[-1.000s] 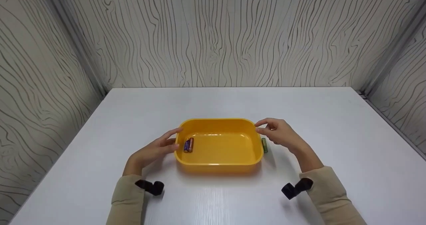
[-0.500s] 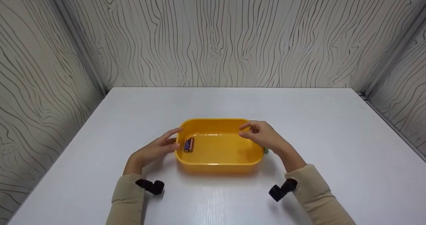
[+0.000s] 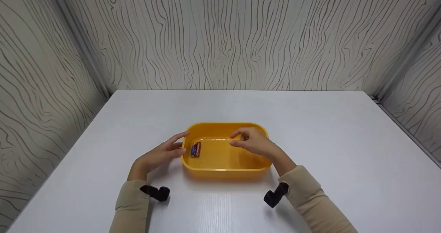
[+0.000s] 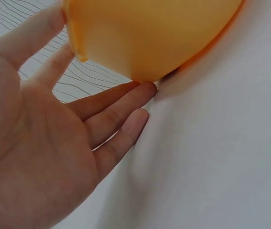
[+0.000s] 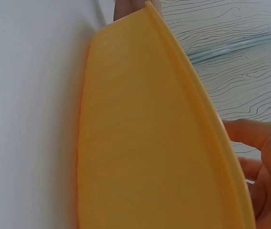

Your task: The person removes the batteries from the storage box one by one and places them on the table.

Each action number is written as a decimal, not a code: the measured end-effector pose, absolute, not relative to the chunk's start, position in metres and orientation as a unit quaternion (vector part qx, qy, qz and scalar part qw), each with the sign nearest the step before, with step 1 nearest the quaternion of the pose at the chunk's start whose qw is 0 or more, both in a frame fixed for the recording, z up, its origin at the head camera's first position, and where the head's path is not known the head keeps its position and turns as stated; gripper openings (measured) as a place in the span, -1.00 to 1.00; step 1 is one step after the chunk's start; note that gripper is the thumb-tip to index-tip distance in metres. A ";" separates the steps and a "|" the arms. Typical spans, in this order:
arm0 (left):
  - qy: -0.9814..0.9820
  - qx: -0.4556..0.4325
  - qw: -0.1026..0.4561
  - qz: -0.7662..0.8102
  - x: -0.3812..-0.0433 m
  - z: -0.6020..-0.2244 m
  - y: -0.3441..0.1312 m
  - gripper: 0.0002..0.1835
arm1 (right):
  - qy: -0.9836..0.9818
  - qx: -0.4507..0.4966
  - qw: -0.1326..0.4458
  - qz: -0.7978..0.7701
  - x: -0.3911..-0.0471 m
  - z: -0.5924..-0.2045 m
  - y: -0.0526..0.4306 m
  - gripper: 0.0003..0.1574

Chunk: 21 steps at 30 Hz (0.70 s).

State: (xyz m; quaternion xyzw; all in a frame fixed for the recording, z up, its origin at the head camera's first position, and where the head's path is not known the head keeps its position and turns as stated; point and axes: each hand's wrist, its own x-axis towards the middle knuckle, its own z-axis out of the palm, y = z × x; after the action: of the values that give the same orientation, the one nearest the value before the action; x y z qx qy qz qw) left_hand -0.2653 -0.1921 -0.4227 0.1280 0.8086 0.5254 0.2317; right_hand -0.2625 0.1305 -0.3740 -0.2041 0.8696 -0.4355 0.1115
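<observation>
My left hand (image 3: 156, 157) holds the left end of the yellow basin (image 3: 225, 174). Its thumb and forefinger reach over the rim, and in the left wrist view the other fingers (image 4: 121, 121) lie against the outer wall. Inside the basin, close to the left wall, a purple battery (image 3: 193, 150) and a reddish battery (image 3: 198, 149) lie side by side. Over the basin's right half hovers my right hand (image 3: 253, 141), forefinger and thumb bent toward each other with a gap, nothing visible between them. In the right wrist view, the basin wall hides part of that hand.
The basin stands on a white table (image 3: 220, 105). Wood-grain panels (image 3: 220, 36) rise behind the table and at both sides. A black wrist camera (image 3: 156, 193) juts from the left sleeve, another black wrist camera (image 3: 275, 195) from the right sleeve.
My right hand has moved left, from the basin's right rim to over its inside. The green battery seen outside the right wall earlier is now hidden from view. My left hand stays put.
</observation>
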 end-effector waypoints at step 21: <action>0.806 0.129 0.236 0.527 -0.267 -0.423 -0.191 -0.32 | 0.901 -0.193 0.167 -0.350 -0.269 -0.383 0.068 -0.62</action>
State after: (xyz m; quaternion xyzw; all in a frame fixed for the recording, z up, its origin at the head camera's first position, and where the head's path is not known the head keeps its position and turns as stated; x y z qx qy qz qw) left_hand -0.2675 -0.1914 -0.4228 0.1285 0.8060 0.5274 0.2360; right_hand -0.2685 0.0682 -0.3831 -0.1934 0.9011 -0.3502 0.1672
